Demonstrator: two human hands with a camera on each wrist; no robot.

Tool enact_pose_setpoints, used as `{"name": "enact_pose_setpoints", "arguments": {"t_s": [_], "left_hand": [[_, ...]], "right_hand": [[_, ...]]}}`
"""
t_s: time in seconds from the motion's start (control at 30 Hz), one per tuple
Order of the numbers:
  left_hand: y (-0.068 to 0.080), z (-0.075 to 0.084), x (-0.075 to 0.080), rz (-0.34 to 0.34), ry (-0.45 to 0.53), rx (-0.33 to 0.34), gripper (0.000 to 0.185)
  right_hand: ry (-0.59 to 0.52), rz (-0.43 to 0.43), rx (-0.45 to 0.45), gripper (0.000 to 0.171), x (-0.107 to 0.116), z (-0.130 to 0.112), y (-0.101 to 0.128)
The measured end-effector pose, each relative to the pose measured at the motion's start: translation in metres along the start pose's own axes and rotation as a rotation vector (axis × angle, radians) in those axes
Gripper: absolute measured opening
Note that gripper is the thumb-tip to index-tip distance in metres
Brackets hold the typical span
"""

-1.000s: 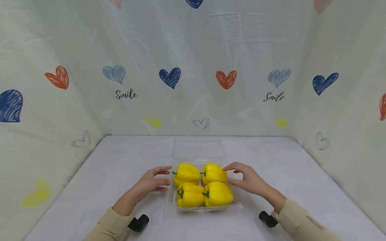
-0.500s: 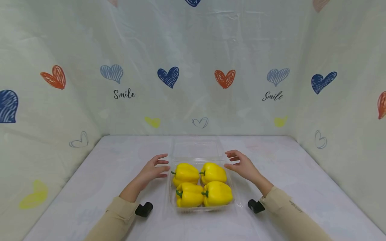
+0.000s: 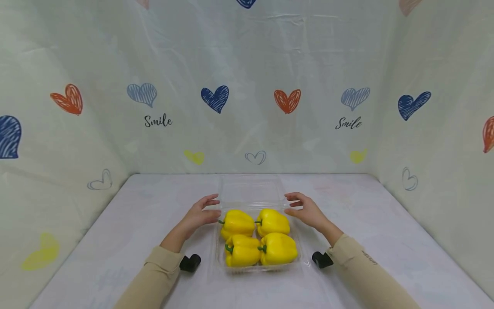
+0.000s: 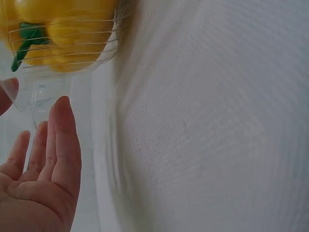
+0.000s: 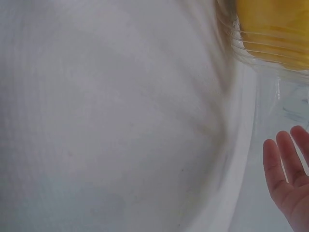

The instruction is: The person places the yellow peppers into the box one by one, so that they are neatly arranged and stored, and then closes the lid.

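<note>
Several yellow bell peppers (image 3: 278, 249) with green stems sit in two rows in a clear plastic clamshell box (image 3: 262, 269). Its clear lid (image 3: 251, 189) lies folded back toward the wall. My left hand (image 3: 197, 218) is at the left side near the hinge, fingers extended toward the lid edge. On the opposite side, my right hand (image 3: 308, 213) mirrors it, fingertips right by the lid's edge. The left wrist view shows the fingers (image 4: 65, 140) stretched beside the box with a green pepper stem (image 4: 29, 41) behind clear plastic. Straight, parted fingers (image 5: 274, 166) appear in the right wrist view.
The box stands on a white-covered table (image 3: 154, 206). Behind and at both sides hangs a pale curtain (image 3: 247, 56) printed with hearts. Black wrist-mounted pieces (image 3: 190, 263) stick out from both sleeves.
Both hands have moved away from the body, from beside the peppers to the lid's hinge end. In the last half second they have drawn slightly inward. Peppers and box stay put.
</note>
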State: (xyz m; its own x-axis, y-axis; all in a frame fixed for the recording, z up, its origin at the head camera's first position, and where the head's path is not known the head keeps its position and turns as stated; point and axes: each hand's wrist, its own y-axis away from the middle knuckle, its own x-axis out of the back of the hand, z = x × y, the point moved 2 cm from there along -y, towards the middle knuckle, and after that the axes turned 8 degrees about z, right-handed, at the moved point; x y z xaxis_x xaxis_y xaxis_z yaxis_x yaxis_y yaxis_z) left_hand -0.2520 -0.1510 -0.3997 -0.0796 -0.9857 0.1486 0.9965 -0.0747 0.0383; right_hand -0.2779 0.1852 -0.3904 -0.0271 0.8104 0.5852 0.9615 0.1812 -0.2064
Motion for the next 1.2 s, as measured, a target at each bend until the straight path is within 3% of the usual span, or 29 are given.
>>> {"name": "enact_pose_setpoints", "arguments": {"t_s": [0.2,0.37,0.6,0.77,0.93,1.1,1.2], "left_hand": [[0.000,0.001,0.000,0.010,0.056,-0.033,0.072],[0.002,0.003,-0.002,0.045,0.069,-0.041,0.067],[0.007,0.003,-0.002,0.084,0.058,-0.043,0.046],[0.012,0.003,-0.001,0.108,0.084,0.037,0.024],[0.032,0.006,0.002,0.059,0.111,0.132,0.041],[0.057,0.011,0.003,-0.006,0.106,0.154,0.054],[0.069,0.010,0.002,-0.022,0.103,0.154,0.057]], "right_hand": [[-0.042,0.034,0.003,0.069,-0.001,-0.003,-0.002],[-0.061,0.069,0.016,0.077,-0.001,-0.007,-0.002],[-0.146,0.100,0.000,0.052,0.009,-0.008,0.008],[-0.088,0.082,0.059,0.038,0.017,-0.010,0.021],[-0.067,0.077,0.098,0.029,0.024,-0.008,0.041],[-0.072,0.045,0.144,0.024,0.027,-0.009,0.059],[-0.090,-0.033,0.132,0.028,0.030,-0.011,0.068]]}}
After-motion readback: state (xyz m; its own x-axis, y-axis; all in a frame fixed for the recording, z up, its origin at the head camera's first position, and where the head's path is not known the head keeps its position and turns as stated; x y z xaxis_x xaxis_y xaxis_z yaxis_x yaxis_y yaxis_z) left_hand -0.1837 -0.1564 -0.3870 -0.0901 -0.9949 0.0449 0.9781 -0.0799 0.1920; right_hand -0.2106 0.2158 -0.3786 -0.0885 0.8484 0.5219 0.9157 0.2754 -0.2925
